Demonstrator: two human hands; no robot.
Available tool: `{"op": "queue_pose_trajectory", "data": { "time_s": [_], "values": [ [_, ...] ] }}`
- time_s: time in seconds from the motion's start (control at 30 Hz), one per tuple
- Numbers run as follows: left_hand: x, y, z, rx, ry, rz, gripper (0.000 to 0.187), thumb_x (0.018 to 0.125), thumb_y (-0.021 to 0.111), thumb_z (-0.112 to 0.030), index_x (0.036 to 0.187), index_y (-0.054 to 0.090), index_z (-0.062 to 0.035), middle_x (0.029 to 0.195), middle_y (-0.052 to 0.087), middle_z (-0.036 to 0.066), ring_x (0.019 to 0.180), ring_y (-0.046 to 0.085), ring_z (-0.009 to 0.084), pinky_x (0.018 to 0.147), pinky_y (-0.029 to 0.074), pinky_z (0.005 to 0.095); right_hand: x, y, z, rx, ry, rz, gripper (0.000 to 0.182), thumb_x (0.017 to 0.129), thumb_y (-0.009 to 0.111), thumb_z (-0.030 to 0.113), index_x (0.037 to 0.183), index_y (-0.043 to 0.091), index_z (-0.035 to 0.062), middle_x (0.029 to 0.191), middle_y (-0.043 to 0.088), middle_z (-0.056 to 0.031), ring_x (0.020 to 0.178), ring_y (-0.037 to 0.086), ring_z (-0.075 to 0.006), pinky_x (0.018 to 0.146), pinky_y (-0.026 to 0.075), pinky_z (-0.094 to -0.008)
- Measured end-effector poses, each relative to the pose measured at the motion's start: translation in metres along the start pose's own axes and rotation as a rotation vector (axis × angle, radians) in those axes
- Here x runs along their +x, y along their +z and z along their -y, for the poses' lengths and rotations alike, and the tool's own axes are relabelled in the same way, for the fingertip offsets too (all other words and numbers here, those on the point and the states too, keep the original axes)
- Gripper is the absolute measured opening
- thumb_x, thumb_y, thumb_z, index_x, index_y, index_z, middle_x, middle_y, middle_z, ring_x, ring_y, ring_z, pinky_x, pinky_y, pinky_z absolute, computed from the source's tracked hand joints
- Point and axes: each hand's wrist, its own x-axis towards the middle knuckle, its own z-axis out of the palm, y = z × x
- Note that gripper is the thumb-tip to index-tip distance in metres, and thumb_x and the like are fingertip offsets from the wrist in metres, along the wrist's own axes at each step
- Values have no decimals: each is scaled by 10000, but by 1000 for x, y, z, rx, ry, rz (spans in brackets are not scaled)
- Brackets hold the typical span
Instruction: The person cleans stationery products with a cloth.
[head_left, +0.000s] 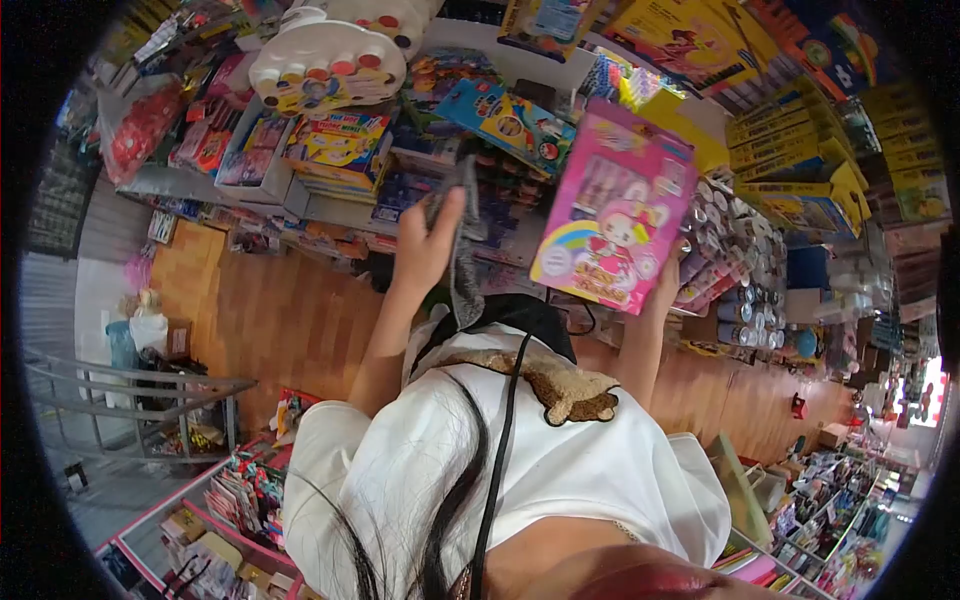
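Note:
My left hand is closed around a dark grey cloth, which hangs down in front of my body. In my right hand is a flat pink box with a cartoon rabbit figure, a rainbow and a clear window. It is tilted, and I grip it by its lower right edge; most of those fingers are hidden behind it. Just beyond both hands, a blue pack with pictures lies on the shelf goods.
Crowded shelves run across the far side, with paint palettes, stacked colourful boxes and yellow boxes. Clear-topped containers stand right of the pink box. A metal railing is at left; goods displays stand behind me on the wooden floor.

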Motion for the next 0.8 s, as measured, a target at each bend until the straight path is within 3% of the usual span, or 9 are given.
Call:
{"op": "queue_pose_trajectory", "data": {
  "time_s": [0.07, 0.17, 0.3, 0.37, 0.47, 0.6, 0.73, 0.77, 0.8],
  "values": [
    [-12, -16, 5, -175, -194, -68, 345, 865, 512, -330, 827, 573, 8, 661, 553, 4, 556, 529, 91, 512, 431, 250, 5, 21, -2, -210, 36, 7, 523, 884, 404, 450, 1109, 474, -17, 1048, 544, -102, 923, 551, -176, 764, 458, -301],
    [-21, -26, 4, -201, -214, -92, 316, 881, 488, -311, 833, 554, -6, 664, 539, 2, 558, 520, 65, 504, 440, 214, 67, 3, -31, -144, 245, 309, 546, 863, 460, 444, 1121, 466, -37, 1011, 565, -90, 883, 568, -181, 740, 464, -291],
    [-28, -34, -1, -182, -276, -100, 357, 870, 493, -347, 919, 543, 4, 848, 554, 59, 657, 552, 119, 594, 473, 267, 116, 35, -34, -518, 215, 498, 642, 825, 489, 486, 1178, 430, -48, 1080, 545, -112, 937, 554, -186, 788, 445, -291],
    [-29, -31, 0, -222, -243, -99, 344, 871, 498, -330, 929, 544, 6, 837, 552, 50, 670, 553, 117, 583, 479, 266, 145, 56, -24, -660, 257, 600, 681, 812, 489, 504, 1202, 411, -49, 1122, 528, -139, 964, 547, -198, 810, 436, -299],
    [-29, -33, 3, -208, -200, -49, 321, 873, 501, -303, 944, 545, 7, 828, 544, 39, 675, 548, 112, 569, 487, 267, 199, 86, -27, -1243, 9, 648, 670, 810, 471, 519, 1224, 410, -5, 1142, 525, -151, 969, 551, -231, 822, 432, -326],
    [-29, -29, 12, -188, -149, -17, 296, 875, 506, -257, 948, 548, 27, 712, 559, 29, 608, 567, 98, 532, 434, 231, 250, 112, -38, -1412, -223, 917, 594, 778, 506, 529, 1188, 469, 102, 1115, 544, -157, 913, 577, -275, 806, 433, -391],
    [-27, -24, 9, -185, -195, -17, 303, 876, 505, -266, 951, 547, 25, 730, 556, 34, 601, 557, 101, 542, 426, 235, 235, 125, -55, -1557, -292, 733, 442, 787, 541, 419, 1082, 536, 89, 1058, 559, -186, 890, 570, -328, 783, 443, -383],
    [-25, -23, 11, -201, -203, 9, 301, 876, 505, -266, 951, 548, 23, 736, 556, 35, 595, 552, 100, 537, 424, 235, 238, 124, -61, -1603, -402, 714, 406, 797, 532, 396, 1064, 548, 91, 1024, 571, -185, 885, 567, -331, 780, 442, -382],
    [-25, -22, -3, 20, -173, -15, 316, 884, 487, -285, 966, 545, 15, 756, 557, 35, 655, 552, 115, 592, 428, 255, 241, 120, -71, -1647, -511, 691, 371, 807, 522, 374, 1046, 560, 93, 991, 584, -184, 881, 565, -334, 776, 441, -380]
  ]
}}
